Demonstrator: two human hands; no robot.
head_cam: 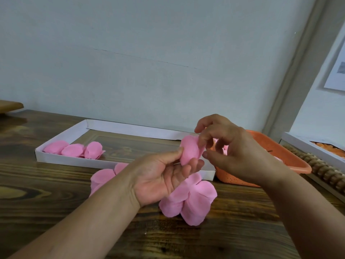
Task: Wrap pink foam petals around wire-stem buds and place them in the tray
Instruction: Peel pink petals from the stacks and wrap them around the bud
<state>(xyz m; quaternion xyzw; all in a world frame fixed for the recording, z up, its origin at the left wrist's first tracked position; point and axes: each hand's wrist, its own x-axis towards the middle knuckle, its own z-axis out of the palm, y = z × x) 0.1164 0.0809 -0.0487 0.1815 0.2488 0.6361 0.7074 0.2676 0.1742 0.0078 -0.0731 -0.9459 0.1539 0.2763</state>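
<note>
My left hand (164, 176) is palm up and pinches a pink foam bud (190, 151) between thumb and fingertips, above the tray's near right corner. My right hand (233, 146) curls over the bud from the right, its fingertips touching the top petal. No wire stem is visible; the hands hide it. A pile of loose pink petals (190, 200) lies on the table under my left hand, and more petals (102, 178) lie to the left of my wrist. The white cardboard tray (61, 160) holds three finished pink buds (74, 149) at its left end.
An orange plastic basket (276, 146) sits right of the tray, behind my right hand, with small pink pieces inside. A wooden beaded piece (324, 171) and a white box (306, 144) with orange items lie at far right. The wall stands close behind the wooden table.
</note>
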